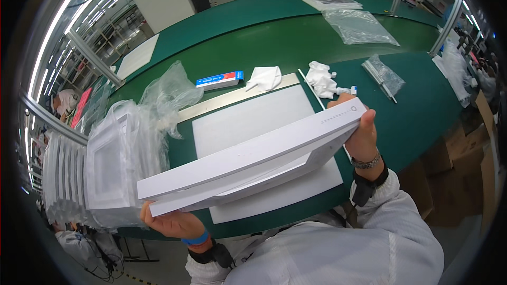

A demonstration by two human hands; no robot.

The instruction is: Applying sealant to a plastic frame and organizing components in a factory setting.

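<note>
A white, flat, thick-edged frame-like panel point(248, 154) is tilted on edge above the table, small grey markings near its right end. My left hand point(171, 224) grips its lower left corner, the fingers partly hidden beneath. At the opposite end, my right hand point(363, 136) is closed round the upper right corner with the thumb on the near side. Under the panel, a white foam-like sheet point(253, 119) lies on the green tabletop point(380, 105). Most of the panel's far face is out of sight.
Bagged white frames point(111, 163) stand in a row at left, beside crumpled clear plastic point(174, 92). Beyond the sheet lie a metal strip point(211, 106), a blue-red box point(219, 80), white cloths point(265, 77) and a thin white rod point(311, 88). Cardboard boxes point(465, 163) stand at right.
</note>
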